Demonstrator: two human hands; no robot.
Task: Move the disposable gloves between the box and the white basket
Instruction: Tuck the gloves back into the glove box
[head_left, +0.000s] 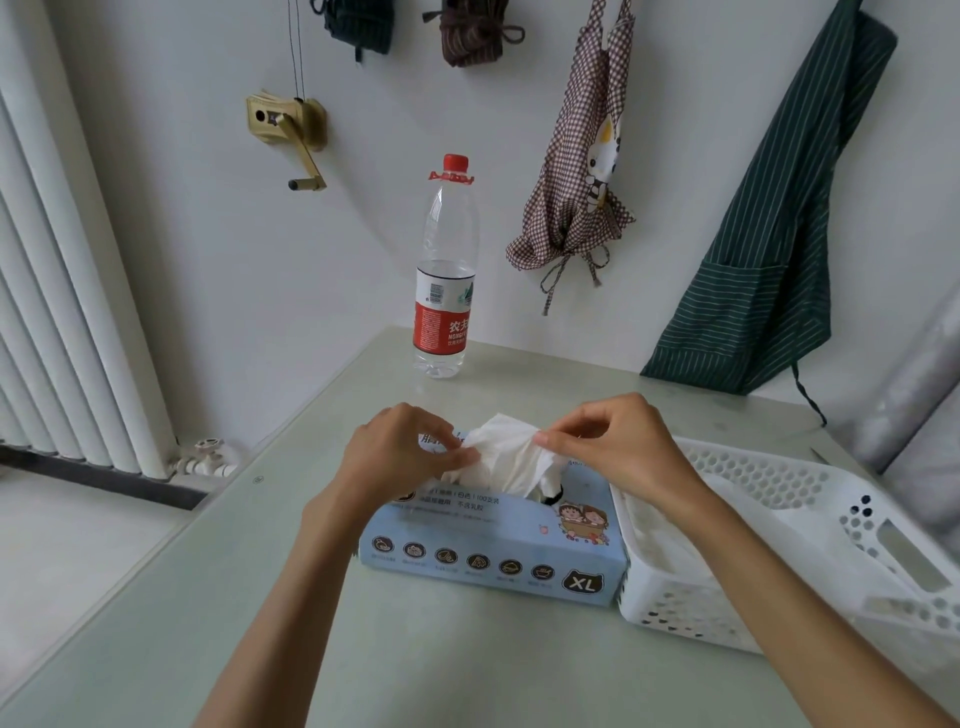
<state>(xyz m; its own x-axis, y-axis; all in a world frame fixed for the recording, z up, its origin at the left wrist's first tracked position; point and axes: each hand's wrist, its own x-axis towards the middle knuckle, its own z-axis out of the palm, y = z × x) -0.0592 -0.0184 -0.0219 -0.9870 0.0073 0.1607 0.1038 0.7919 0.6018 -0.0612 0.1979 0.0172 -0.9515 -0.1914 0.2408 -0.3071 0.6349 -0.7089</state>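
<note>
Head view, wide angle. Two bare forearms enter from the lower edge of the frame and converge at its centre above a pale green table (426, 649). At lower centre lies a light blue box (493, 551) with a row of round icons and an "XL" mark on its near face; touching its right end, at lower right, stands a white basket (779, 499) with perforated walls, holding a pale, blurred heap whose nature cannot be told. The left hand (400, 457), just left of centre, has its fingers (457, 457) curled and pinching the left edge of a white disposable glove (511, 452). The right hand (618, 447), just right of centre, pinches the right edge of the same glove between thumb and forefinger. The glove is crumpled and stretched between the two hands, directly above the opening in the top of the box, with its lower part reaching into that opening. Farther back, at upper centre, an upright clear water bottle (444, 280) with a red cap and red label stands near the far table edge. On the white wall behind hang a checked apron (576, 171) at upper centre-right and a dark green striped apron (774, 234) at upper right; a brass crank fixture (291, 130) sits at upper left, with a white radiator (67, 322) along the left edge.
</note>
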